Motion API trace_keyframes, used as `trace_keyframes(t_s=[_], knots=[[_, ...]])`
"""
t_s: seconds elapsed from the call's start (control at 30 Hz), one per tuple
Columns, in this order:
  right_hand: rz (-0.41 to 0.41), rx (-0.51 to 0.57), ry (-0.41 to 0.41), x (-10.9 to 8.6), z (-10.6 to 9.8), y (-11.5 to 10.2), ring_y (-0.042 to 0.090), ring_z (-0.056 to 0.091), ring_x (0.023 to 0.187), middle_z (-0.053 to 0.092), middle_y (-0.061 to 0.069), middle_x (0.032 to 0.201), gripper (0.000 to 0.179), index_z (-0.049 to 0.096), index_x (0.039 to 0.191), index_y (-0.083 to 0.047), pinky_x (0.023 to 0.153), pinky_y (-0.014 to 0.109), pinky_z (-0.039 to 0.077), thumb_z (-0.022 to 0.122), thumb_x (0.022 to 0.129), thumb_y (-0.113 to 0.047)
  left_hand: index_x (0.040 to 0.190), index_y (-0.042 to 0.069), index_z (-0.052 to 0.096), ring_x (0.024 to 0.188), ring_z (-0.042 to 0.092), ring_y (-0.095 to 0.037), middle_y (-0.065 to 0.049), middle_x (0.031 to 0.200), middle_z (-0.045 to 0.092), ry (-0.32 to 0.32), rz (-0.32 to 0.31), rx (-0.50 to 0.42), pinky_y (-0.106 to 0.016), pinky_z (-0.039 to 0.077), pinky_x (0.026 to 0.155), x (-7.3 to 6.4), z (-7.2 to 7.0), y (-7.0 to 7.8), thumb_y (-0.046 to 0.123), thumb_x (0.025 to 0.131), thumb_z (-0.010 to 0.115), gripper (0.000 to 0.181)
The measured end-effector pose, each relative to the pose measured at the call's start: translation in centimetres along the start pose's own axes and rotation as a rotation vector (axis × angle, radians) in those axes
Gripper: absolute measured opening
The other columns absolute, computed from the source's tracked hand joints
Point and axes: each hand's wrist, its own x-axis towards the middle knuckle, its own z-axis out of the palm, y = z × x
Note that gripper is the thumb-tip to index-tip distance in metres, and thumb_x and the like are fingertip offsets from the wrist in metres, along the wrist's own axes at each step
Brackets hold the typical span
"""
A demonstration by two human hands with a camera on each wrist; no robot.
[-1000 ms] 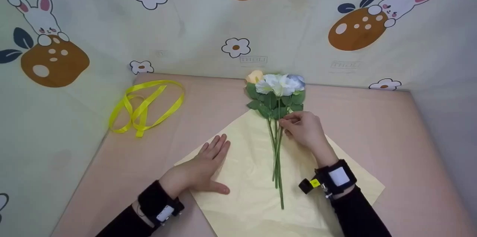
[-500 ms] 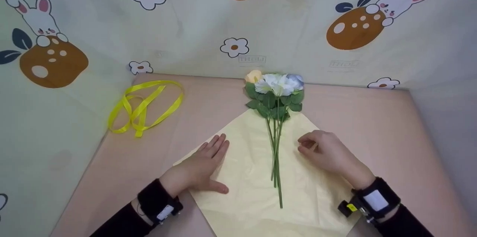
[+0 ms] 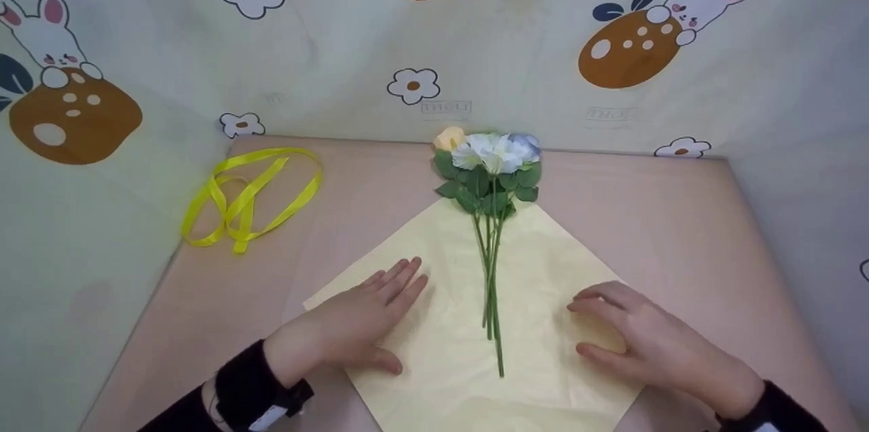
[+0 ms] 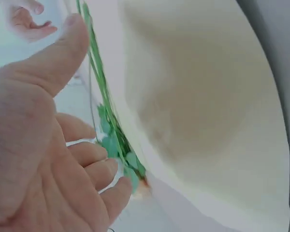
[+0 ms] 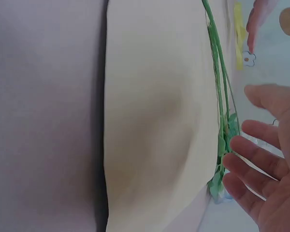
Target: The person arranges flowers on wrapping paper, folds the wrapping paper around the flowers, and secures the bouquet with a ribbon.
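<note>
My two hands flank a small bouquet (image 3: 499, 155), which lies on a sheet of pale yellow paper (image 3: 536, 350), its flower heads reaching past the upper corner onto the pink surface (image 3: 631, 214). The green stems (image 3: 489, 276) run down the middle of the sheet, crossing one another, with one end lower than the rest; no tie is visible around them. My left hand (image 3: 360, 323) is spread, thumb apart, over the left edge of the sheet; my right hand (image 3: 662, 340) is loosely curved above the right edge, thumb and fingers apart. Both hold nothing; whether any fingertip touches the paper I cannot tell. A yellow ribbon (image 3: 258, 187) lies looped at upper left, clear of the sheet.

Likely faults, in my judgement: the loose stems could roll or fan out if the paper were tugged or raised on one side only; the heads, overhanging the corner, could drag the bunch askew; and the thin sheet could crease under an uneven grip.
</note>
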Motion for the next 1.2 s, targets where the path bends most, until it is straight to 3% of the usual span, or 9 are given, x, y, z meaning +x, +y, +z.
trace_keyframes(t_s=[0.13, 0.33, 0.4, 0.47, 0.57, 0.8, 0.97, 1.07, 1.2], knots=[[-0.088, 0.071, -0.142, -1.8, 0.2, -1.7, 0.018, 0.056, 0.138, 0.054, 0.003, 0.153, 0.079, 0.060, 0.152, -0.021, 0.115, 0.012, 0.036, 0.095, 0.086, -0.045, 0.173, 0.003, 0.025, 0.168, 0.015, -0.031, -0.018, 0.182, 0.011, -0.071, 0.049, 0.040, -0.044, 0.024, 0.133, -1.2, 0.7, 1.1, 0.050, 0.081, 0.095, 0.124], [-0.145, 0.074, -0.295, -4.0, 1.4, -2.6, 0.026, 0.041, 0.152, 0.041, 0.007, 0.169, 0.109, 0.044, 0.167, -0.021, 0.103, 0.030, 0.053, 0.093, 0.070, -0.009, 0.171, 0.005, 0.032, 0.167, 0.023, -0.027, -0.015, 0.181, 0.022, -0.047, 0.069, 0.011, -0.041, 0.028, 0.131, -2.3, 2.0, 0.8, 0.055, 0.075, 0.099, 0.127], [-0.117, 0.025, -0.312, -4.5, 1.8, -2.6, 0.025, 0.036, 0.155, 0.037, 0.005, 0.172, 0.100, 0.041, 0.168, -0.023, 0.100, 0.039, 0.057, 0.090, 0.081, -0.017, 0.171, 0.005, 0.033, 0.166, 0.025, -0.028, -0.015, 0.180, 0.023, -0.046, 0.063, 0.024, -0.042, 0.030, 0.130, -2.5, 2.6, 0.6, 0.055, 0.074, 0.100, 0.128], [-0.106, -0.024, -0.302, -4.9, 2.2, -2.5, 0.025, 0.036, 0.156, 0.037, 0.004, 0.174, 0.090, 0.041, 0.169, -0.024, 0.100, 0.046, 0.058, 0.086, 0.094, -0.043, 0.170, 0.005, 0.036, 0.165, 0.027, -0.030, -0.017, 0.179, 0.026, -0.047, 0.064, 0.052, -0.042, 0.033, 0.129, -2.7, 3.0, 0.5, 0.053, 0.073, 0.101, 0.126], [-0.125, -0.060, -0.255, -5.1, 2.6, -2.2, 0.026, 0.039, 0.154, 0.040, 0.003, 0.172, 0.094, 0.046, 0.166, -0.024, 0.108, 0.039, 0.052, 0.076, 0.091, -0.072, 0.167, 0.005, 0.041, 0.164, 0.030, -0.033, -0.020, 0.177, 0.031, -0.043, 0.074, 0.095, -0.043, 0.037, 0.127, -2.8, 3.3, 0.5, 0.045, 0.076, 0.100, 0.116], [-0.218, 0.056, -0.217, -4.8, 2.1, -1.1, 0.032, 0.045, 0.149, 0.050, 0.005, 0.165, 0.081, 0.060, 0.153, -0.024, 0.125, 0.013, 0.011, 0.089, 0.085, -0.056, 0.163, 0.009, 0.051, 0.162, 0.034, -0.034, -0.020, 0.173, 0.037, -0.031, 0.071, -0.005, -0.048, 0.041, 0.124, -3.3, 3.1, 0.5, 0.023, 0.087, 0.081, 0.083], [-0.170, 0.097, -0.221, -4.6, 1.3, -1.0, 0.027, 0.051, 0.147, 0.058, -0.004, 0.156, 0.047, 0.068, 0.137, -0.030, 0.119, 0.013, 0.028, 0.081, 0.098, -0.052, 0.148, 0.006, 0.066, 0.148, 0.055, -0.031, -0.016, 0.157, 0.060, 0.066, 0.148, -0.040, -0.046, 0.048, 0.118, -3.4, 2.8, 0.2, 0.022, 0.097, 0.072, 0.053], [-0.129, 0.102, -0.211, -4.4, 1.0, -1.2, 0.023, 0.057, 0.143, 0.064, -0.012, 0.146, 0.028, 0.071, 0.128, -0.036, 0.114, 0.014, 0.039, 0.079, 0.102, -0.041, 0.128, 0.007, 0.076, 0.125, 0.068, -0.023, -0.008, 0.129, 0.075, 0.161, 0.207, -0.045, -0.040, 0.055, 0.107, -3.2, 2.8, 0.1, 0.032, 0.103, 0.073, 0.036], [-0.106, 0.068, -0.169, -4.1, 1.1, -1.2, 0.019, 0.063, 0.134, 0.068, -0.015, 0.137, 0.018, 0.076, 0.123, -0.033, 0.115, 0.015, 0.038, 0.078, 0.105, -0.030, 0.098, 0.014, 0.077, 0.089, 0.060, -0.010, 0.009, 0.087, 0.066, 0.219, 0.187, -0.088, -0.027, 0.054, 0.081, -2.5, 3.0, -0.2, 0.029, 0.106, 0.073, 0.017]])
